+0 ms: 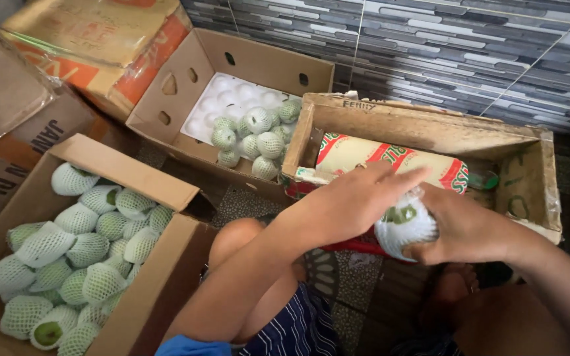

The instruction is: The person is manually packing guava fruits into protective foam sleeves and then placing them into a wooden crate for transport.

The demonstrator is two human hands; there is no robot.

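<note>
The person sits low on the floor, knees up, with both hands out over the near edge of a rough wooden crate (430, 128). Between the hands is one green fruit in a white foam net (404, 224), held just in front of the crate and above the floor.

The right hand (466, 227) cups the fruit from the side and below, its fingers curled firmly round the netting, so it is closed on the fruit rather than spread. The left hand (364, 191) lies across the top of the same fruit with its fingers stretched long and nearly flat, pointing towards the crate; the palm rests on the net, and the fingertips reach past it to a roll of printed paper (390, 158) that lies inside the crate. Whether those fingertips actually touch the roll I cannot tell from here.

To the person's left stands an open cardboard box (133, 178) packed with many more netted green fruits (87, 250), piled close together. Farther back, against the tiled wall (443, 46), a second cardboard box (232, 56) holds a white moulded tray (232, 95) and a small cluster of netted fruits (255, 135) at its right end, just beside the crate. Closed cartons (94, 39) are stacked behind.
</note>
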